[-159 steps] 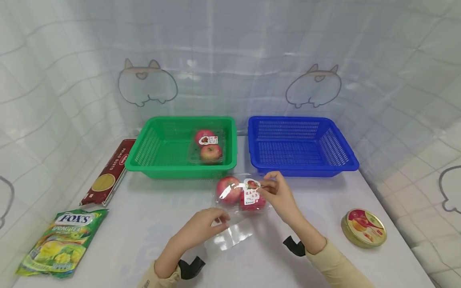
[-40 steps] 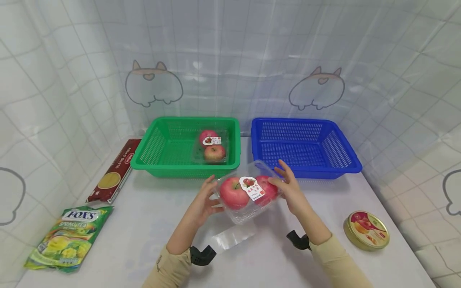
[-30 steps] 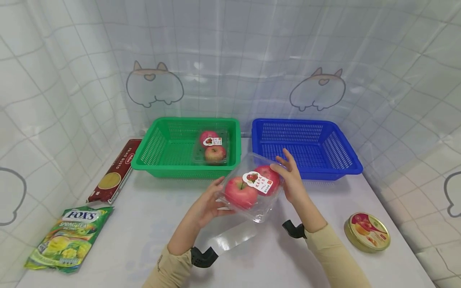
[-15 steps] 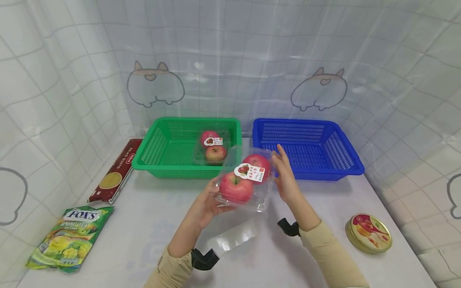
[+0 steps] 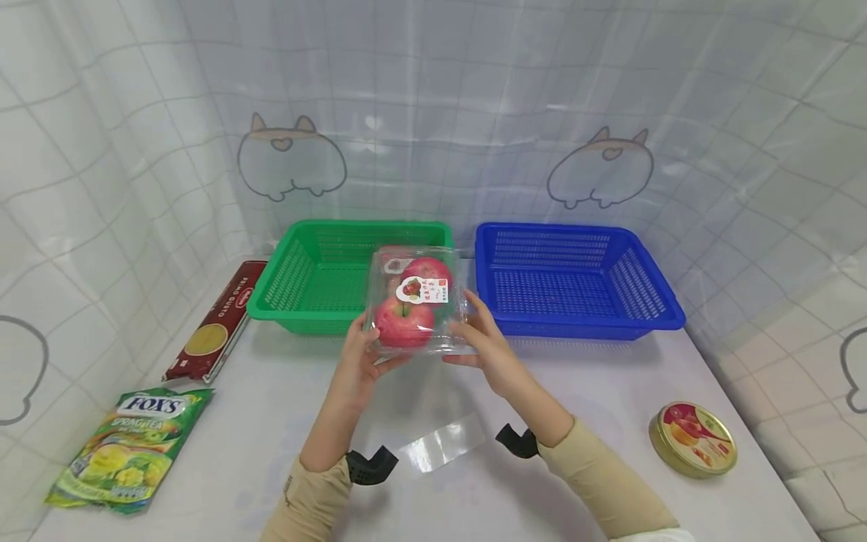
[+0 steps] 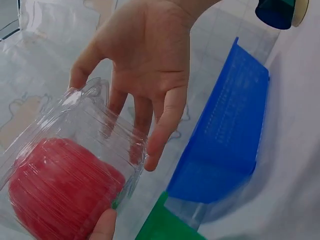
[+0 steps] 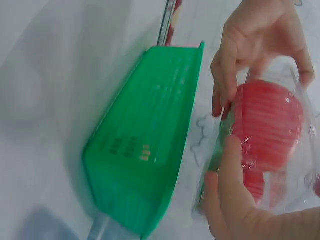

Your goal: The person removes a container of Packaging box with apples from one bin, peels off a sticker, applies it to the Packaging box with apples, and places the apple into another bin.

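A clear plastic box of apples point(image 5: 405, 325) with a white label is held up at the near right corner of the green basket point(image 5: 291, 322). My left hand point(image 5: 354, 363) grips its left near corner, thumb above. My right hand point(image 5: 493, 352) holds the right near corner. In the left wrist view the right hand point(image 6: 150, 55) reaches round the far side of the box point(image 6: 65, 185); in the right wrist view the left hand point(image 7: 262, 35) does so from the top. Behind the held box, a second apple pack point(image 5: 393, 257) in the green basket is mostly hidden.
A blue basket point(image 5: 576, 325) stands right of the green one. On the left lie a dark red packet point(image 5: 217, 324) and a green FOX'S bag point(image 5: 129, 452). A round tin point(image 5: 693, 438) sits at right. A shiny clear strip point(image 5: 443, 444) lies between the forearms.
Both hands lifted the apple box off the table, tilted and turned it, then squared it up and moved it leftward and away, over the green basket's near right corner.
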`<state>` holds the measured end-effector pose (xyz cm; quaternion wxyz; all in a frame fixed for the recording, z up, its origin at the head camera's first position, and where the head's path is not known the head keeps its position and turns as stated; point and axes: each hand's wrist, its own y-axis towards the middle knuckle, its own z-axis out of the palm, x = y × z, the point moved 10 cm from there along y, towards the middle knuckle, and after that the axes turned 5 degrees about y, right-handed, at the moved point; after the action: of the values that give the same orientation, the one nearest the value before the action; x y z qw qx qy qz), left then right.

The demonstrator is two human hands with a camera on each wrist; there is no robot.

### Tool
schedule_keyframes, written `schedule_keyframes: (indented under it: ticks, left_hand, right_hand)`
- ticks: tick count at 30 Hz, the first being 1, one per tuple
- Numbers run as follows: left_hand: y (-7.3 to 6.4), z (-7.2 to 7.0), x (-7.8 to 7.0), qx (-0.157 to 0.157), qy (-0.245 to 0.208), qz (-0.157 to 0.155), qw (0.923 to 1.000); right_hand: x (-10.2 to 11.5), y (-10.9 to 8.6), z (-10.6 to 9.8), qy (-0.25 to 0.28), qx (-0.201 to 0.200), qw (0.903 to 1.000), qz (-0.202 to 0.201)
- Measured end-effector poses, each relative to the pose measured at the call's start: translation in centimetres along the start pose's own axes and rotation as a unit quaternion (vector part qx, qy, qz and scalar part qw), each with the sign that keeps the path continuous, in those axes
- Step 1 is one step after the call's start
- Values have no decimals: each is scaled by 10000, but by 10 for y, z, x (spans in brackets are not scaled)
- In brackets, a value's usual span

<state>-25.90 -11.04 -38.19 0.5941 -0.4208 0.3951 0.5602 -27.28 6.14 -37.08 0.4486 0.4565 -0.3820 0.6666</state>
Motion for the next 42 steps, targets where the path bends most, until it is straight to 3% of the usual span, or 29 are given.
schedule_keyframes:
  ticks: [8,11,13,15,17,19,20,23,27,29,31,35,42]
  left_hand:
    - [11,-29,-18,-189,327,27,9993]
    - [10,-54,-35,-741,1049,410,9909]
    - [5,-78,-51,-1457,1719,874,9704]
    - [-1,-106,-67,-2309,2352,1353,9344]
    - [-7,-131,-76,-2988,2750,1615,8994]
    - [-7,-153,-77,-3431,2897,1586,8793]
    - [-5,-164,-75,-3565,2910,1490,8752]
    - [6,-189,-60,-3675,2731,903,8844]
    - [22,-208,-36,-3381,2178,275,9152]
    - [29,-213,-28,-3274,1913,164,9252]
    - [34,-215,-24,-3285,1761,159,9278]
    - [42,-216,-19,-3364,1704,197,9260]
    - [47,-214,-18,-3285,1640,268,9298]
  right_hand:
    - [0,27,25,453,-343,9984,5]
    - [-1,40,38,563,-320,9979,100]
    - [-3,50,45,554,-282,9980,140]
    - [-4,60,53,508,-215,9983,163]
    - [-5,69,61,445,-133,9988,160]
    - [-6,80,70,417,-56,9990,165]
    - [-7,85,74,395,-20,9991,163]
    - [-11,100,85,435,0,9988,206]
    - [-20,120,97,516,-129,9979,378]
    - [-26,129,102,505,-211,9974,465]
    - [-30,139,106,516,-277,9968,550]
    - [-41,156,111,588,-364,9950,722]
    - [-59,174,118,483,-515,9922,1024]
